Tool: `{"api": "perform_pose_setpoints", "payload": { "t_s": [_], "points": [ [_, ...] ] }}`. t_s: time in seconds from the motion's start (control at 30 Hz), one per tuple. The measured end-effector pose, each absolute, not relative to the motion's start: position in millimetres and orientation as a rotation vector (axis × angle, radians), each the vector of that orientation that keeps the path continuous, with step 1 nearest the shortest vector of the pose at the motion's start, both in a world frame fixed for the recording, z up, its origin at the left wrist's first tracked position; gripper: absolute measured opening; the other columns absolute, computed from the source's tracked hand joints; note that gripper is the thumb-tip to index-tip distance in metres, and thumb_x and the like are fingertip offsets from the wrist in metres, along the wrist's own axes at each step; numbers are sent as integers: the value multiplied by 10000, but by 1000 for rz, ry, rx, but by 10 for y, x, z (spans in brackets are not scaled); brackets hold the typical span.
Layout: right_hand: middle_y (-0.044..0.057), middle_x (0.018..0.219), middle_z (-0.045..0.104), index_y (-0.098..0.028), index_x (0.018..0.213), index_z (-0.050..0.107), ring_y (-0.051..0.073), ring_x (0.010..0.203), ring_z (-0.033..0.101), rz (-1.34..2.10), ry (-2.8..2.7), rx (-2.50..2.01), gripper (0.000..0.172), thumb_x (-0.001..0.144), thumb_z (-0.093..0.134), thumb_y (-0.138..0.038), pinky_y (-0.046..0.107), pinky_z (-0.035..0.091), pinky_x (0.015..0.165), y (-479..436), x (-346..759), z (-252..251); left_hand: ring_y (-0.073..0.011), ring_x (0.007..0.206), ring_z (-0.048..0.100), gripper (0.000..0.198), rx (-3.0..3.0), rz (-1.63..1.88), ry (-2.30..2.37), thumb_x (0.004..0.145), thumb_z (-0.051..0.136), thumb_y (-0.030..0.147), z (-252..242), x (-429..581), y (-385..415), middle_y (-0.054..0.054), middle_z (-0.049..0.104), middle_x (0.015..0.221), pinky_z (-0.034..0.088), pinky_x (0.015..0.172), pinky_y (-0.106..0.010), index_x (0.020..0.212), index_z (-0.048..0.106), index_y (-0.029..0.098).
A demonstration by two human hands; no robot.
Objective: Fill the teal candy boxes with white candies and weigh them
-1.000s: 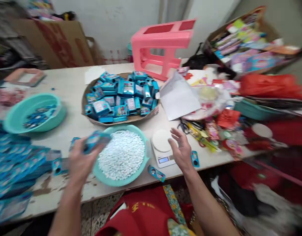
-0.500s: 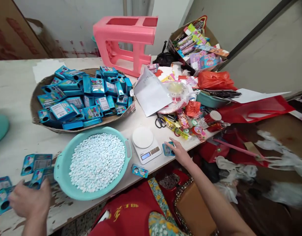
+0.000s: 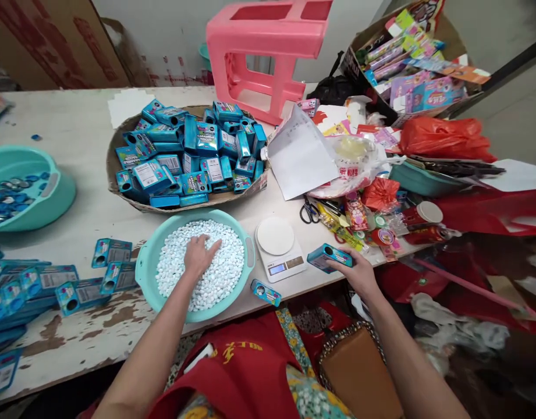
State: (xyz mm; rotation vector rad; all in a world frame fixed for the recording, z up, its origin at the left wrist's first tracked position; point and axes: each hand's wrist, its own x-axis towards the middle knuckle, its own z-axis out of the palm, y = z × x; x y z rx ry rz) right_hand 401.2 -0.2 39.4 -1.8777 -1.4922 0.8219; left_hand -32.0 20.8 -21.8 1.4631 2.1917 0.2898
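My left hand (image 3: 199, 256) rests in the turquoise basin (image 3: 250, 250) on a heap of small white candies (image 3: 224, 273). Its thumb and fingers are apart, and some fingertips are partly sunk among the candies. At the table's front edge, my right hand (image 3: 359, 272) grips a blue candy box (image 3: 326, 256), tilted, with a dark round hole in its end. Between the basin and that box stands a white kitchen scale (image 3: 276, 238) with nothing on its round plate. Another blue candy box (image 3: 266, 293) lies in front of the scale.
A cut-down carton (image 3: 119, 201) full of blue boxes stands behind the basin. More blue boxes (image 3: 49, 279) lie left, near a second turquoise basin (image 3: 62, 195) holding blue caps. Scissors (image 3: 310, 210), paper (image 3: 300, 154) and sweets crowd the right. A pink stool (image 3: 268, 41) lies behind.
My left hand has moved from the blue boxes at the left into the candies, leaving the boxes behind. My right hand has lifted the box beside the scale. The view has shifted left.
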Motion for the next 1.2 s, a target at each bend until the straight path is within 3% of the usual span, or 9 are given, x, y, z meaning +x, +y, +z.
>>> {"api": "perform_pose_setpoints", "payload": {
  "t_s": [0.13, 0.27, 0.43, 0.57, 0.73, 0.9, 1.2],
  "points": [
    [27, 823, 673, -187, 954, 619, 195, 725, 619, 985, -1255, -1640, 516, 542, 819, -425, 331, 510, 680, 122, 3138, 709, -329, 991, 564, 365, 1104, 683, 2093, 690, 628, 512, -165, -326, 217, -105, 644, 953, 414, 860, -418, 886, 664, 207],
    [9, 817, 670, -202, 937, 626, 187, 717, 617, 1155, -1407, -1437, 458, 581, 798, -433, 309, 497, 658, 262, 2211, 936, -225, 738, 605, 377, 585, 1158, 1884, 581, 731, 452, 47, -403, 140, -50, 625, 722, 457, 647, -307, 805, 624, 168],
    [42, 901, 643, -213, 909, 643, 231, 882, 584, 932, -1905, -1278, 303, 668, 756, -357, 344, 452, 770, 305, 1503, 944, -70, 436, 439, 352, 257, 1496, 1393, 603, 743, 387, 603, -429, 57, 35, 518, 598, 287, 394, -191, 771, 529, 163],
    [43, 907, 640, -220, 924, 644, 249, 910, 561, 739, -2160, -1282, 296, 648, 751, -232, 360, 411, 798, 245, 1163, 853, -75, 460, 491, 281, 305, 1693, 1169, 670, 705, 335, 897, -321, 81, 39, 536, 587, 350, 443, -190, 773, 503, 169],
    [28, 937, 652, -239, 953, 640, 249, 930, 562, 684, -2231, -1314, 317, 667, 769, -289, 349, 380, 781, 169, 950, 898, -125, 552, 602, 297, 224, 1825, 1157, 672, 702, 354, 931, -299, 159, 24, 616, 642, 447, 555, -231, 779, 482, 186],
    [28, 947, 661, -248, 958, 645, 253, 946, 568, 703, -2217, -1315, 361, 651, 797, -364, 347, 374, 782, 185, 933, 974, -119, 519, 588, 289, 226, 1793, 1157, 680, 702, 367, 955, -368, 213, 20, 596, 608, 455, 540, -230, 716, 497, 166],
    [17, 932, 667, -249, 928, 652, 246, 927, 580, 805, -2122, -1357, 364, 612, 819, -323, 340, 399, 781, 250, 921, 986, -119, 514, 564, 396, 242, 1785, 1174, 705, 689, 412, 968, -341, 282, -17, 575, 586, 456, 539, -247, 526, 446, 155]
  ]
}}
